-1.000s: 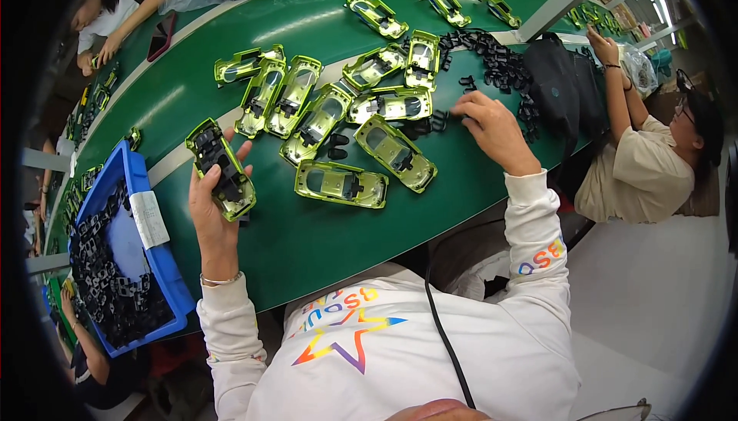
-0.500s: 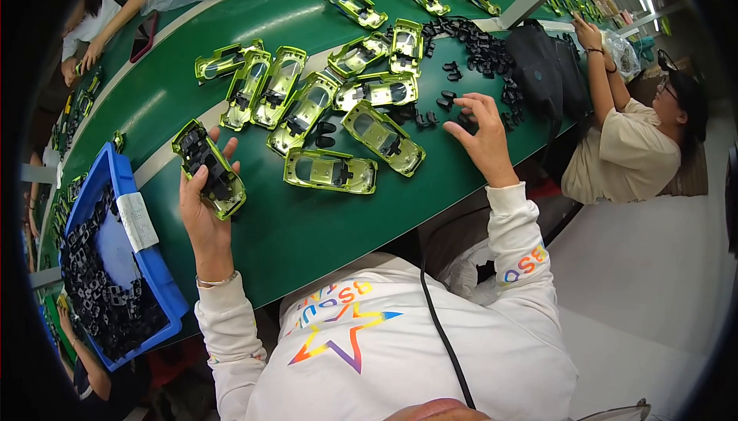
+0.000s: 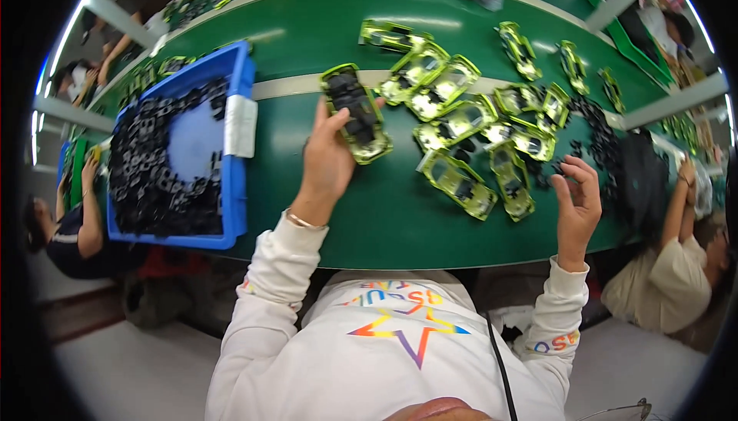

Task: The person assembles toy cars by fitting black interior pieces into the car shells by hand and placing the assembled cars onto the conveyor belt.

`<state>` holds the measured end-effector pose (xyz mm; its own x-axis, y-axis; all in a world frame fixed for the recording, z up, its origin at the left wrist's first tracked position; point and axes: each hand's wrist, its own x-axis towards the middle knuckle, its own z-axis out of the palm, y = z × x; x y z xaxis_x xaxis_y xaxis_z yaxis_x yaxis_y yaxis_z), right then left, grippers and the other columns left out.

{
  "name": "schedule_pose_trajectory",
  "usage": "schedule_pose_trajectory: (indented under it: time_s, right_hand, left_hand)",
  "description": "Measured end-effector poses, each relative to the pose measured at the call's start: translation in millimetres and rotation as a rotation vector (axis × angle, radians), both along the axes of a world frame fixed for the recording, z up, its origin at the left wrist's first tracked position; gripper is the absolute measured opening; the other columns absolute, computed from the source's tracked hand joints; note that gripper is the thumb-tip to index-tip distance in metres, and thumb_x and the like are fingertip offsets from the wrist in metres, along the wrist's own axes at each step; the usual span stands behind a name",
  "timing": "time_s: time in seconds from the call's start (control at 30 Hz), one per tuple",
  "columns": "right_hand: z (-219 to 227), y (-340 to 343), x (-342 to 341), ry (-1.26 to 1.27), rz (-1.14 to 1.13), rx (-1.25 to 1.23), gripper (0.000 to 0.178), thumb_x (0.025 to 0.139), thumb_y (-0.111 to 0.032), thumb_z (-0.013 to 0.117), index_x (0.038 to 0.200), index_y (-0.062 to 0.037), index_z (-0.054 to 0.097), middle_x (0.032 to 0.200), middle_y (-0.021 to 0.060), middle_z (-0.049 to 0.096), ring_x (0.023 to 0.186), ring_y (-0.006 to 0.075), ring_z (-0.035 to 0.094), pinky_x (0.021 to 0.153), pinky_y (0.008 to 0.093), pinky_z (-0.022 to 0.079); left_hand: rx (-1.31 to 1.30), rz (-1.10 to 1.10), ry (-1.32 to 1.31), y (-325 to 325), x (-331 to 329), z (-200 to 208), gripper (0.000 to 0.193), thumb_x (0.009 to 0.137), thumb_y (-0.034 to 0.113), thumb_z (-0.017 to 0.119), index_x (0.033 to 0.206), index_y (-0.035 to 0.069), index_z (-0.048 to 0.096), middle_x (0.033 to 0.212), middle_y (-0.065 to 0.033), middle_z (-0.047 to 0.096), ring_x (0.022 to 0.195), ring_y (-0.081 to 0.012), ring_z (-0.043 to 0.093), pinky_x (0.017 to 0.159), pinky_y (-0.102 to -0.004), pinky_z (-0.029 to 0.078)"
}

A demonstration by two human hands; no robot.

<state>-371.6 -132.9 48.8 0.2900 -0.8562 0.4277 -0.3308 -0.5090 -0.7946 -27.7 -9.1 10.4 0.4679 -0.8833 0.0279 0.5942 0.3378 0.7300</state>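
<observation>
The left hand [image 3: 327, 161] reaches far over the green table [image 3: 338, 221], fingers gripping a green toy car shell [image 3: 355, 113]. The right hand [image 3: 576, 206] hovers upright, fingers loosely curled and empty, just right of the loose shells [image 3: 469, 140].

A long green counter [image 3: 330, 213] curves across the view, a pale stripe [image 3: 292, 85] running along it – overhead light glints off its glossy top. Grey metal frame bars [image 3: 667, 102] cross at the right and left edges. Below lies a pale grey floor [image 3: 123, 367] – co-workers [image 3: 676, 282] sit at the counter's sides
</observation>
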Motion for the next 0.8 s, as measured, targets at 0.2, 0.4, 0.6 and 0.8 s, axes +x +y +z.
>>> schedule_pose_trajectory:
  time_s: [0.2, 0.4, 0.6, 0.8]
  right_hand:
    - [29, 34, 156, -0.002, 0.52, -0.268, 0.03, 0.078, -0.008, 0.084, 0.101, 0.0, 0.066, 0.099, 0.0126, 0.068, 0.085, 0.028, 0.068, 0.074, 0.0344, 0.056]
    - [11, 36, 231, 0.014, 0.599, -0.376, 0.028, 0.076, -0.013, 0.084, 0.093, -0.003, 0.064, 0.093, 0.0104, 0.067, 0.082, 0.0297, 0.067, 0.069, 0.0377, 0.054]
    - [5, 34, 244, 0.017, 0.568, -0.538, 0.025, 0.075, -0.014, 0.084, 0.09, -0.0045, 0.067, 0.093, 0.0081, 0.068, 0.082, 0.0285, 0.066, 0.067, 0.0387, 0.053]
    - [14, 32, 237, 0.18, 0.492, -0.617, 0.025, 0.074, -0.013, 0.084, 0.097, -0.0091, 0.074, 0.105, 0.0064, 0.067, 0.095, 0.0261, 0.066, 0.076, 0.0365, 0.052]
  left_hand:
    - [-0.049, 0.033, -0.005, 10, -1, 6, 0.056, 0.103, 0.024, 0.037, 0.155, 0.005, 0.027, 0.15, -0.0198, 0.044, 0.134, -0.0375, 0.05, 0.111, -0.0464, 0.044]
    - [-0.091, 0.024, -0.097, 16, -1, 9, 0.06, 0.1, 0.025, 0.04, 0.155, 0.004, 0.026, 0.152, -0.0159, 0.044, 0.136, -0.0281, 0.048, 0.115, -0.0409, 0.037]
    - [-0.073, 0.007, -0.061, 18, 1, 10, 0.066, 0.094, 0.024, 0.049, 0.153, 0.004, 0.025, 0.14, -0.0128, 0.048, 0.131, -0.0212, 0.048, 0.112, -0.0366, 0.036]
    - [-0.078, -0.047, 0.042, 21, 3, 13, 0.07, 0.092, 0.019, 0.051, 0.154, 0.003, 0.023, 0.14, -0.0127, 0.048, 0.13, -0.0223, 0.051, 0.112, -0.0375, 0.038]
